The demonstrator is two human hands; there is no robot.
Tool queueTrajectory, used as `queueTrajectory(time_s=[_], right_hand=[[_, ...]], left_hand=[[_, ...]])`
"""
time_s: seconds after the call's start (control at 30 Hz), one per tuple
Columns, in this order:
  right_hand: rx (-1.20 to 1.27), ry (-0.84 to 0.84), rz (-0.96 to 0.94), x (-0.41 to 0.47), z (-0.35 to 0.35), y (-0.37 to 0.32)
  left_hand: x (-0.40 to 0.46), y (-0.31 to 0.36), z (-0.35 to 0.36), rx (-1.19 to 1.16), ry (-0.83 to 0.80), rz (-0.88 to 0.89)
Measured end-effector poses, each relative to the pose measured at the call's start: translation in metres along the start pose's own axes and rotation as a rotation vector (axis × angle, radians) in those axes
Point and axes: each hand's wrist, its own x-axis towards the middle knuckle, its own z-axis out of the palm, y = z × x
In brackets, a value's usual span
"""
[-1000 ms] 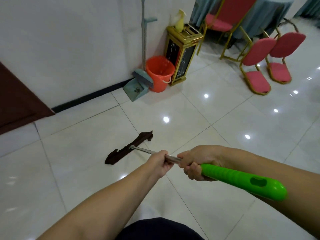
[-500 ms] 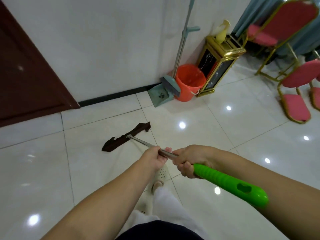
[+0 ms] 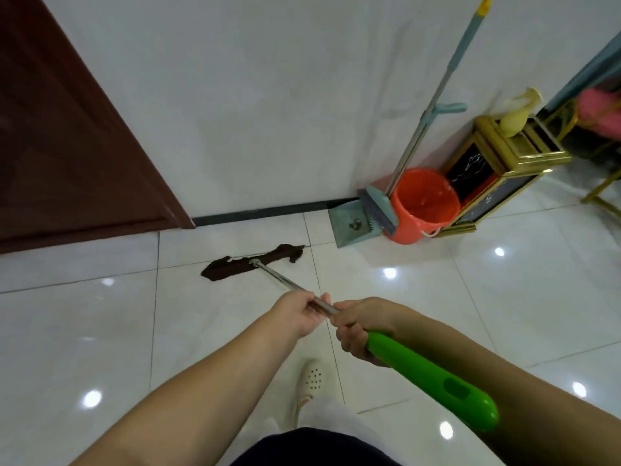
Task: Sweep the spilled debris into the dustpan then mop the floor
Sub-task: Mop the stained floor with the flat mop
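Note:
I hold a mop with both hands. Its dark brown flat head (image 3: 250, 262) lies on the white tiled floor (image 3: 84, 324) ahead of me, near the wall. My left hand (image 3: 302, 312) grips the metal pole (image 3: 285, 284) in front. Just behind it, my right hand (image 3: 361, 326) grips the top of the green handle (image 3: 433, 380). A teal broom (image 3: 378, 210) and its dustpan (image 3: 351, 223) lean against the wall at the right. No debris shows on the floor.
An orange bucket (image 3: 421, 205) stands beside the dustpan, with a gold and black bin (image 3: 494, 169) next to it. A dark brown door (image 3: 67, 146) fills the left. A gold-framed chair (image 3: 601, 129) shows at the far right. My white shoe (image 3: 312, 381) is below the hands.
The view has turned left and moved closer to the wall. The mop head has slid forward and left towards the skirting. Both hands keep their grip on the mop.

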Motion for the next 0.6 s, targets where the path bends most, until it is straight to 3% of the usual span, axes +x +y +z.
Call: queueTrajectory(time_s=[0.17,0.3,0.43,0.6], right_hand=[[0.163,-0.117,0.111,0.001,0.006,-0.078],[0.182,-0.156,0.067,-0.005,0.016,-0.122],[0.117,-0.198,0.031,-0.017,0.027,-0.154],[0.279,-0.250,-0.024,-0.030,0.053,-0.190]], left_hand=[[0.010,0.054,0.038,-0.107,0.002,0.042],[0.008,0.085,0.060,-0.146,-0.028,0.068],[0.010,0.109,0.070,-0.029,-0.107,0.094],[0.011,0.155,0.069,0.261,-0.147,0.154]])
